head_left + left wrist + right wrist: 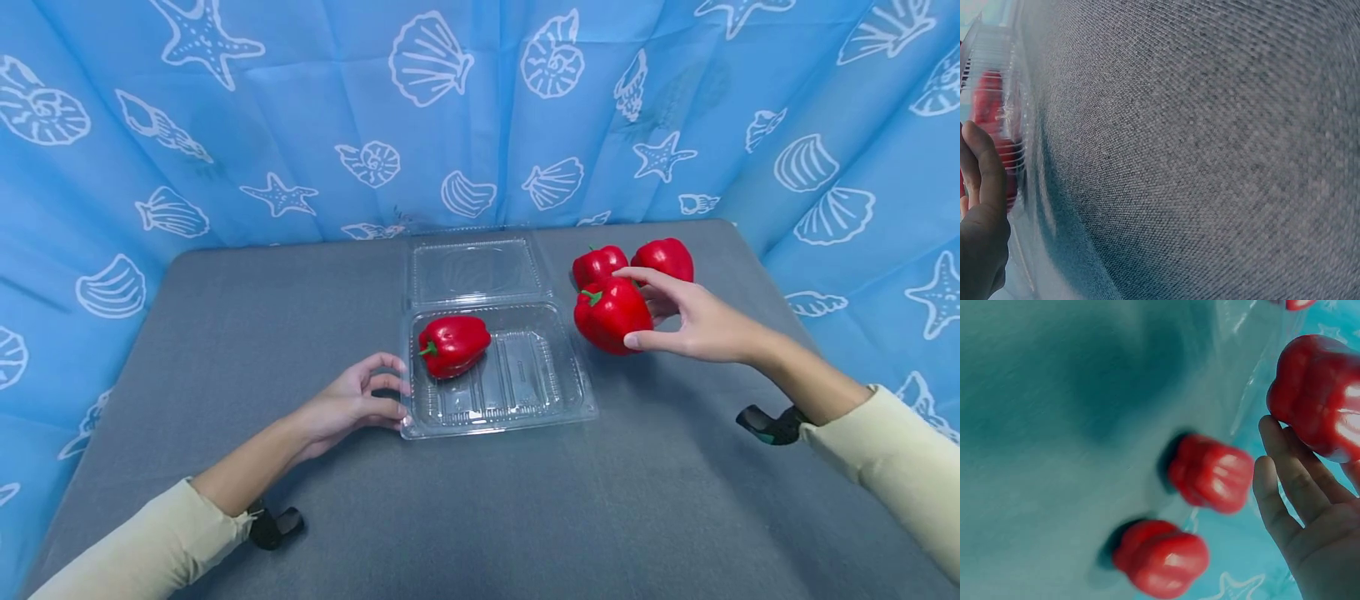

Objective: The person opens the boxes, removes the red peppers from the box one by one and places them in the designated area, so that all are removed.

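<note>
A clear plastic clamshell container (517,425) lies with its lid folded back on the table. Inside its left part rests a red bell pepper (454,343) on its side, green stem toward the left. My left hand (352,404) touches the container's left edge with spread, bent fingers; the left wrist view shows this hand (985,206) beside the clear wall. To the right of the container, my right hand (693,321) holds another red bell pepper (611,317) between thumb and fingers. In the right wrist view that pepper (1316,394) is raised above the table.
Two more red bell peppers, one at the back (597,265) and one to its right (666,258), stand behind the right hand. The grey table (480,517) ends at a blue shell-print curtain (315,108). The container's lid (476,271) lies toward the curtain.
</note>
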`<state>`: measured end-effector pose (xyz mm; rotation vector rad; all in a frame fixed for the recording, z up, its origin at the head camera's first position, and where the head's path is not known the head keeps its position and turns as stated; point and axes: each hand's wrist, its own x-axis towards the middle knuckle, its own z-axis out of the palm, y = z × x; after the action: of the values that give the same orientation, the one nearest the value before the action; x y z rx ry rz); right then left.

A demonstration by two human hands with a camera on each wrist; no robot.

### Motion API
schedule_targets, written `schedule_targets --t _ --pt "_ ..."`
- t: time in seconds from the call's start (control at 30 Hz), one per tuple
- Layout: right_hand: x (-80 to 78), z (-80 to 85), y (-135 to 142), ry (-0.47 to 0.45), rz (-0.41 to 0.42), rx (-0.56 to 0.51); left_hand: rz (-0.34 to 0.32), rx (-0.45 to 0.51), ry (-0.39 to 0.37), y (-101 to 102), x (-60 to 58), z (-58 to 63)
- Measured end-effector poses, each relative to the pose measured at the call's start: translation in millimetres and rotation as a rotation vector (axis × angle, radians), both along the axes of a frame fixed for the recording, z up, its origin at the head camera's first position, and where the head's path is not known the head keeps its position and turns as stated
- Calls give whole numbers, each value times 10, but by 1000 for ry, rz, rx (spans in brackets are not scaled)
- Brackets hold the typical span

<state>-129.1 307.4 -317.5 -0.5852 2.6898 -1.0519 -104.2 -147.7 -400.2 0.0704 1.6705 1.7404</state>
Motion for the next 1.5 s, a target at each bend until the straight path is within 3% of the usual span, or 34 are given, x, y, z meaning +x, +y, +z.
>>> schedule_targets --t 0.57,1.0,1.3,1.5 --pt "97 -146 543 50 -158 101 0 -29 -24 -8 -8 6" --pt "113 -394 907 -2 -264 196 4 -41 -26 -12 -20 8" --pt "98 -586 956 -69 -330 227 12 -53 -31 0 -13 36" --pt "82 -610 895 -70 -364 254 11 -51 -34 3 -8 33"
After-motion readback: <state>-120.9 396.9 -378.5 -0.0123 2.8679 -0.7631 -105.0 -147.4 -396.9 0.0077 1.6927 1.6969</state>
